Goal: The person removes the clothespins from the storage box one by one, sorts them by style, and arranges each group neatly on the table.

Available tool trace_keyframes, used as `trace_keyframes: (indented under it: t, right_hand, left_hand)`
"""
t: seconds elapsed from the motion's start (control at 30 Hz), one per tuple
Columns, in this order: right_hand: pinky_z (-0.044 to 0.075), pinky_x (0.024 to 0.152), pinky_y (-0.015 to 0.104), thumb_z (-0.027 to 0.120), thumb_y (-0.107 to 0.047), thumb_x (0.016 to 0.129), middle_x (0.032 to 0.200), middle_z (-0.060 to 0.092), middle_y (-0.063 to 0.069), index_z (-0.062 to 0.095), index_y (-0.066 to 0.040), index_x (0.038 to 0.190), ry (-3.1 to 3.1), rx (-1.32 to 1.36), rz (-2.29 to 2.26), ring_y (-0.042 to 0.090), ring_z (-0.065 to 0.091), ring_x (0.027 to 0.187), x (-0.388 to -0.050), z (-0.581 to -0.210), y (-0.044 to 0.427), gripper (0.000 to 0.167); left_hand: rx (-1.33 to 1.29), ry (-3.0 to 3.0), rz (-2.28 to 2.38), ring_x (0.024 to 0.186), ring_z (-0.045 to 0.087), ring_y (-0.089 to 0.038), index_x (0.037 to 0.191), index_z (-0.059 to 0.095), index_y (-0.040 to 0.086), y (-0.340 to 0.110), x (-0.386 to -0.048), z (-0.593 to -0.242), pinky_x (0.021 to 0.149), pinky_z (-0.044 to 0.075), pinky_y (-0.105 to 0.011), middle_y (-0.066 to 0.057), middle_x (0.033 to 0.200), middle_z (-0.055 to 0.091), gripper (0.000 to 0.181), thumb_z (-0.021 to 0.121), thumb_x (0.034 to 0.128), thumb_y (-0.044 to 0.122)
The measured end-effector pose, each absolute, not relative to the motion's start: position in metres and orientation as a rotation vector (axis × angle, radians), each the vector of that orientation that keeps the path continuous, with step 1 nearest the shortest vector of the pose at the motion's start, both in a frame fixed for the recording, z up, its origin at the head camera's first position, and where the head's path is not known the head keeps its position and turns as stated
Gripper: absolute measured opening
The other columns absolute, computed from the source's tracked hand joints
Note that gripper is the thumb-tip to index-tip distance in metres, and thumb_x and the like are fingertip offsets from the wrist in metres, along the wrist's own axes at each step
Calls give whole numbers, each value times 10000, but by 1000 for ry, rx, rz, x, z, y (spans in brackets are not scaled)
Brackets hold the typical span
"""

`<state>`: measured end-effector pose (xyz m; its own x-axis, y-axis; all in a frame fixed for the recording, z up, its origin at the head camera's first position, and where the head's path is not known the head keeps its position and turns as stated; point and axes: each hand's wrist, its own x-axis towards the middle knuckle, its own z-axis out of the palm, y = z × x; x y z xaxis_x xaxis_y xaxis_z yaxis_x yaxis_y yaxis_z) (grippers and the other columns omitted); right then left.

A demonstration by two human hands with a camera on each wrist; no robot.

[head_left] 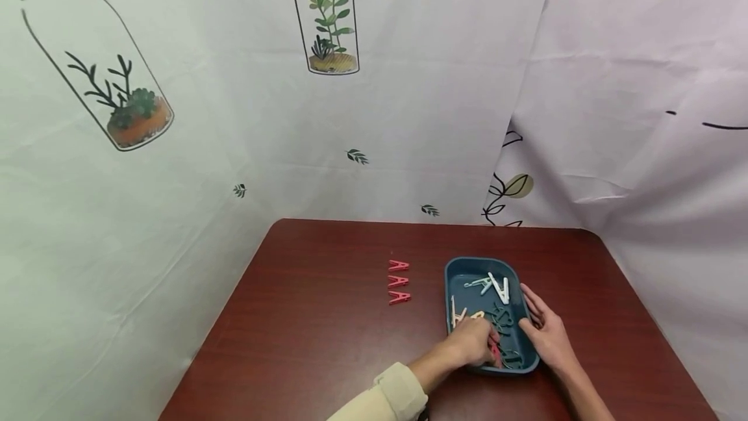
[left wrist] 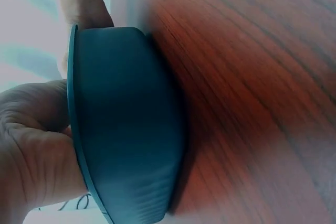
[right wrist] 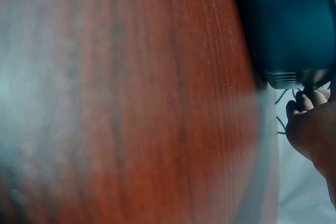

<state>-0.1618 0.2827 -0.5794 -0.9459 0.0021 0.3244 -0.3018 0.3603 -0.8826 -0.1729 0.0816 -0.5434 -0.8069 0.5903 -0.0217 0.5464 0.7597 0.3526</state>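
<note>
My left hand (head_left: 472,341) reaches over the near left side of a blue tray (head_left: 476,262), its fingers down inside. At its fingertips it pinches a red clothespin (head_left: 495,355), partly hidden by the hand. My right hand (head_left: 550,338) grips the tray's right wall, thumb at the rim and fingers along the outside. Inside lie white clothespins (head_left: 498,288), a pale green clothespin (head_left: 482,283), cream clothespins (head_left: 457,317) and several dark green clips (head_left: 501,318). In the left wrist view, the tray's outer wall (left wrist: 123,124) blocks sight of the left fingertips.
Three red clothespins (head_left: 399,281) lie in a column on the brown table (head_left: 315,317), left of the tray. A white cloth (head_left: 409,115) printed with plants in jars hangs behind the table's far edge and along its sides.
</note>
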Motion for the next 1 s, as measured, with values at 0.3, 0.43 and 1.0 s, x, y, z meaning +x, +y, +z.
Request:
trace_keyframes:
  t: [0.3, 0.43, 1.0]
  right_hand:
    - [431, 905, 41, 602, 182, 934, 1514, 469, 358, 417, 61, 1583, -2353, 267, 1622, -124, 483, 1254, -164, -580, 283, 685]
    - [428, 910, 39, 605, 181, 933, 1517, 464, 360, 413, 65, 1583, -2358, 279, 1619, -125, 479, 1259, -164, -581, 282, 688]
    - [422, 944, 47, 602, 193, 927, 1510, 460, 361, 429, 75, 1569, -2332, 299, 1638, -104, 509, 1267, -163, -580, 278, 676]
  left_hand:
    - [872, 2678, 649, 981, 624, 113, 1028, 850, 311, 80, -176, -542, 889, 458, -106, 263, 949, 751, 252, 953, 802, 354]
    - [849, 2555, 795, 950, 608, 122, 1041, 854, 234, 74, -173, -532, 862, 457, -90, 223, 948, 762, 230, 940, 831, 268]
    - [703, 1983, 1303, 904, 746, -17, 1118, 765, -80, 64, -166, -526, 725, 516, -103, -123, 969, 810, 212, 775, 908, -102]
